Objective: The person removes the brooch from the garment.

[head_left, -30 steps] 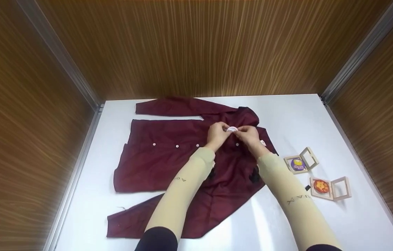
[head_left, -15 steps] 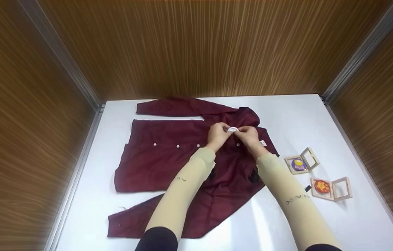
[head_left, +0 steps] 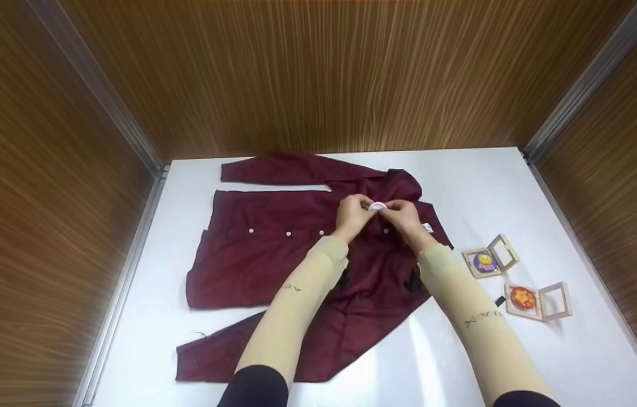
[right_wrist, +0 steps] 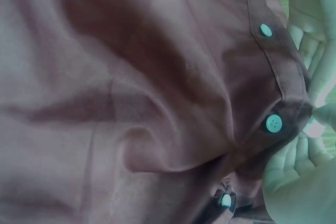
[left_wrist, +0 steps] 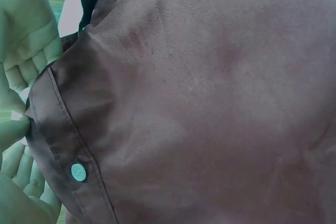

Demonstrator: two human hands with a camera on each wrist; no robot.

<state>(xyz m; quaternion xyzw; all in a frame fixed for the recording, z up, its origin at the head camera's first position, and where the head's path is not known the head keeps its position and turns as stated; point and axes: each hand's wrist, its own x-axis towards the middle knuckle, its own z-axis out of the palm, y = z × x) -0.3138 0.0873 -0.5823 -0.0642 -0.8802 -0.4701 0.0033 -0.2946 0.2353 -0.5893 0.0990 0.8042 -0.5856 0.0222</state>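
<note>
A maroon button-up shirt [head_left: 250, 265] lies spread on the white table, its collar end to the right. Over its upper front my left hand [head_left: 353, 216] and right hand [head_left: 404, 219] meet at a small round white disc [head_left: 377, 206]. Thumbs and fingers of both hands pinch it from either side. The edge of the shirt's button placket [left_wrist: 58, 135] is drawn up at the fingertips in the left wrist view. A white shirt button [right_wrist: 274, 123] shows close to the fingers in the right wrist view. The disc's other face is hidden.
Right of the shirt stand two open wooden frames, one holding a purple-and-yellow round badge [head_left: 485, 262], the other a red-and-yellow one [head_left: 523, 297]. A small black piece [head_left: 500, 301] lies beside the lower frame. Wood-grain panels [head_left: 352, 73] enclose the table.
The whole head view has shifted slightly upward. Both hands stay at the same spot on the shirt, still pinching the white disc, with only slight finger movement.
</note>
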